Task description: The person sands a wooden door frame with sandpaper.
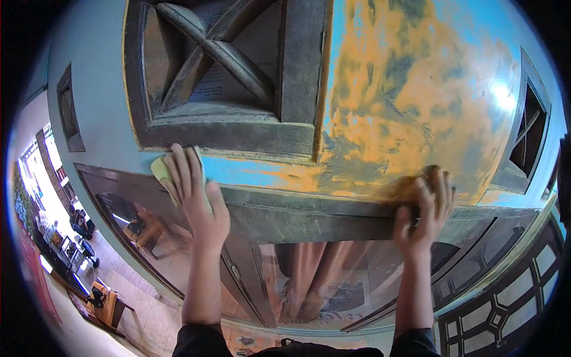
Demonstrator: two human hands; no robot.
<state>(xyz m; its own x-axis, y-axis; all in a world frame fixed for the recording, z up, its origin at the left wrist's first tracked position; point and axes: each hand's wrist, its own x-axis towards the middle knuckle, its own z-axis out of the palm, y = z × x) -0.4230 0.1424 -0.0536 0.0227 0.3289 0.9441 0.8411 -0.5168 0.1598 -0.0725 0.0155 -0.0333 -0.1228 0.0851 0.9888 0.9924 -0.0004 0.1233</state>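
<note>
My left hand (201,202) presses a folded pale yellow-green sheet (162,171), which looks like sandpaper, against the wall strip above a dark wooden beam (309,214). Its fingers lie over the sheet, just below the lower left part of a wooden vent frame (232,135) with crossed bars. My right hand (423,211) rests at the beam's upper edge, fingers apart and touching the wall. No object shows in it. Around it the wall (410,113) is patchy orange, blue and dark grey.
Below the beam are glass panels with a pinkish curtain (318,268). Another barred vent (528,131) is at right, above a dark patterned grille (505,303). At far left, a wooden table (106,304) stands on the tiled floor.
</note>
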